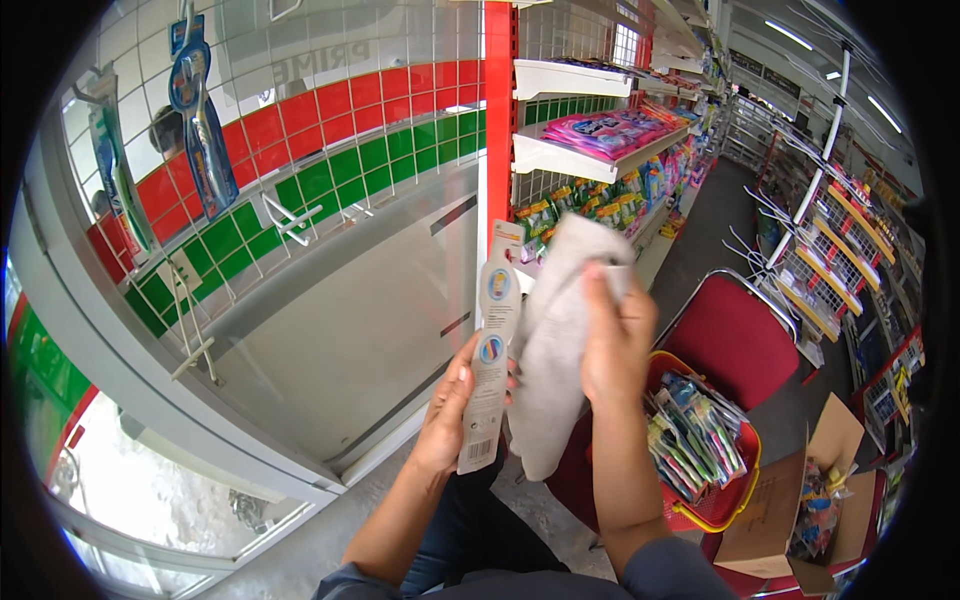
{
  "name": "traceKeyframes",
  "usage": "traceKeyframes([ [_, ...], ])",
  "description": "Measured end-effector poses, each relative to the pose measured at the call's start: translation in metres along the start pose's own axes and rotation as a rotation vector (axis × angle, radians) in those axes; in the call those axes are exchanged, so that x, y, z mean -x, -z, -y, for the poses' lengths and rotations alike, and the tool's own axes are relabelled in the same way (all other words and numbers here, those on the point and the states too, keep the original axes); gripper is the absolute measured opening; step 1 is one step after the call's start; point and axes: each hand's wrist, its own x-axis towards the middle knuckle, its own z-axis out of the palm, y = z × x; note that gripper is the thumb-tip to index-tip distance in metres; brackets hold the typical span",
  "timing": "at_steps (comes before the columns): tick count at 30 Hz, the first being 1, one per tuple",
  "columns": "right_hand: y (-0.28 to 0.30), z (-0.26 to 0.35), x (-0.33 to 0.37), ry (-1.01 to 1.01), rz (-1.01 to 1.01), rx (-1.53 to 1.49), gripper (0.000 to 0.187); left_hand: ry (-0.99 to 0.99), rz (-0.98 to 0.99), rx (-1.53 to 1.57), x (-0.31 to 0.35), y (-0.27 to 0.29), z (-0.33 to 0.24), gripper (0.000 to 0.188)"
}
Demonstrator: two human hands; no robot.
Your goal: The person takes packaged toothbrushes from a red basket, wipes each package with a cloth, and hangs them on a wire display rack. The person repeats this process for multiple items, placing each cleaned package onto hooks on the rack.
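My left hand (447,412) grips a toothbrush pack (490,390) upright, its printed card back facing me. A light grey cloth (560,330) hangs from my right hand (618,345), whose fingers are closed on its upper part. The cloth is just right of the pack; whether they touch I cannot tell. On the wire grid (352,130) at the left hang a blue toothbrush pack (207,135) and a green-and-white one (120,185). Beside my right forearm, a red basket with a yellow rim (756,470) holds several more toothbrush packs (695,440).
White metal hooks (290,220) stick out of the grid. Shelves (590,165) with bagged goods stand ahead, behind a red post (497,120). At the right are a dark red chair (738,335), an open cardboard box (765,520) and display racks (830,260). A glass door frame (200,400) edges the left.
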Motion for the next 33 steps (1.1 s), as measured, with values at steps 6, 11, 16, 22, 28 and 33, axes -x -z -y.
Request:
traceKeyframes([
  [6,-0.022,-0.019,0.007,0.310,0.333,0.454,0.047,0.023,0.042,-0.020,0.001,-0.003,-0.003,0.061],
  [11,-0.018,-0.023,0.020,0.499,0.407,0.630,0.053,0.007,-0.047,0.014,0.000,-0.005,-0.003,0.058],
  [16,-0.012,-0.026,0.041,0.471,0.533,0.699,0.053,0.016,-0.113,0.120,-0.004,-0.003,0.001,0.055],
  [22,-0.007,-0.031,0.074,0.472,0.647,0.737,0.057,0.063,-0.241,0.333,-0.013,0.008,0.010,0.055],
  [28,0.010,-0.032,0.102,0.437,0.769,0.719,0.059,0.142,-0.305,0.377,-0.020,0.013,0.014,0.057],
  [33,0.039,-0.028,0.111,-0.054,0.897,0.256,0.052,0.076,-0.183,0.247,-0.026,0.018,0.004,0.053],
])
